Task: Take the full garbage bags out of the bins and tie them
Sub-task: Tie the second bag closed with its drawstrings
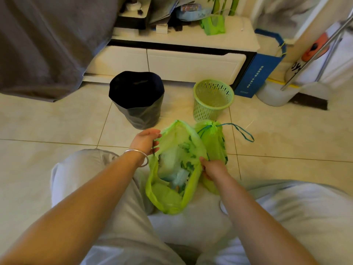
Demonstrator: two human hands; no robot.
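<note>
Open green garbage bag on floor between knees, mouth wide, pale wrappers inside. Left hand fingers pinched on left rim; right hand fingers clamped on right rim. Tied green bag just beside, drawstring looped. Green bin behind.

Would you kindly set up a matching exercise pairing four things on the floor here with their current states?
Things:
1. open green bag
2. second green bag
3. green basket
4. dark bin

States:
A. drawstring already pulled shut
B. standing without a liner
C. mouth held apart by the left hand and right hand
D. lined with a dark bag

Pairs: 1-C, 2-A, 3-B, 4-D
</note>
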